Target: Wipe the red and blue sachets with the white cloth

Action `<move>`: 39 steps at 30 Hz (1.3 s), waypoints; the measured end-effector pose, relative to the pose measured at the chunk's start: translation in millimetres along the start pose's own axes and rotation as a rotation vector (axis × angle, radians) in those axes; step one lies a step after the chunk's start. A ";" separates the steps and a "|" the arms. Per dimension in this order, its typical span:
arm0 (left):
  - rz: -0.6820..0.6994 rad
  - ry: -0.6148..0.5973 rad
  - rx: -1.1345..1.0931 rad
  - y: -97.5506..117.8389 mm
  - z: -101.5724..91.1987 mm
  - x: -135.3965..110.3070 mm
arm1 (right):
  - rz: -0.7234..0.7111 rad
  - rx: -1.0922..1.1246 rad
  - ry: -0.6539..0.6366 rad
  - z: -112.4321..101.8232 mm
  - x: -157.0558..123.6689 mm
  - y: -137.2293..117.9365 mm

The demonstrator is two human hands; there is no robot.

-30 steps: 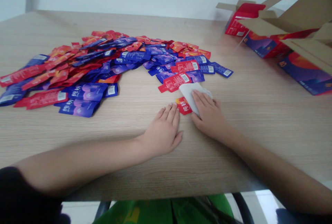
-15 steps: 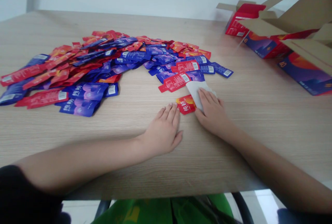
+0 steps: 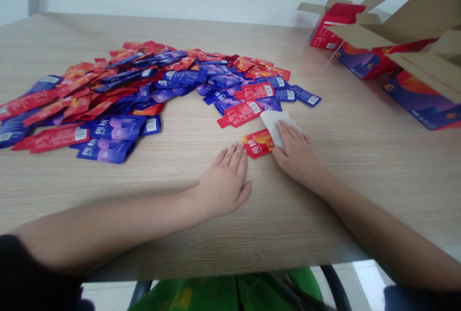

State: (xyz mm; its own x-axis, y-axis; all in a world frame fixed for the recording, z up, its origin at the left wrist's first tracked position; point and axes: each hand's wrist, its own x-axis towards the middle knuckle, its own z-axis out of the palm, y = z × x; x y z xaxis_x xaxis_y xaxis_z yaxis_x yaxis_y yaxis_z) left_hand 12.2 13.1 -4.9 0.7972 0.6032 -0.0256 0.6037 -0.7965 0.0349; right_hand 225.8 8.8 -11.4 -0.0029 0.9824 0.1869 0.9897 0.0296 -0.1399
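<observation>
A red and orange pouch (image 3: 257, 144) lies flat on the table in front of me. My left hand (image 3: 225, 179) rests palm down, fingers stretched out, its fingertips at the pouch's left end. With a white tissue (image 3: 274, 126) under its fingers, my right hand (image 3: 297, 155) presses on the pouch's right end and covers it. Just beyond lies another red pouch (image 3: 240, 114), back side up with a barcode, at the near edge of a big heap of red and blue pouches (image 3: 137, 78).
Open cardboard boxes stand at the right: a small red box (image 3: 326, 30) at the back, a blue and red box (image 3: 367, 61) and a nearer blue box (image 3: 419, 99), their flaps spread wide. The wooden table (image 3: 201, 248) ends close to my lap. A wall rises behind it.
My right hand has moved the tissue slightly over the pouch, and the tissue is more bunched. More of the pouch's orange front shows. My left hand stays in place.
</observation>
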 end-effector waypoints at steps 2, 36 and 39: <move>0.000 0.001 0.004 0.2 0.5 -0.2 | -0.026 -0.019 0.012 2.8 -2.1 -4.0; -0.005 0.012 -0.015 0.2 2.0 0.0 | -0.291 0.057 -0.045 2.9 -15.2 -30.2; -0.006 -0.006 -0.006 0.5 1.0 -0.1 | -0.122 0.020 -0.026 1.7 -6.2 -11.2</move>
State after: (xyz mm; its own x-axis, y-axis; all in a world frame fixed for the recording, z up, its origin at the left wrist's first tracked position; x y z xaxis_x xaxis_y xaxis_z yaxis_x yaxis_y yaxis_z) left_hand 12.4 12.6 -5.8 0.7935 0.6078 -0.0313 0.6086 -0.7924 0.0407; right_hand 214.5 2.7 -12.7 -0.1274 0.9756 0.1786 0.9787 0.1529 -0.1371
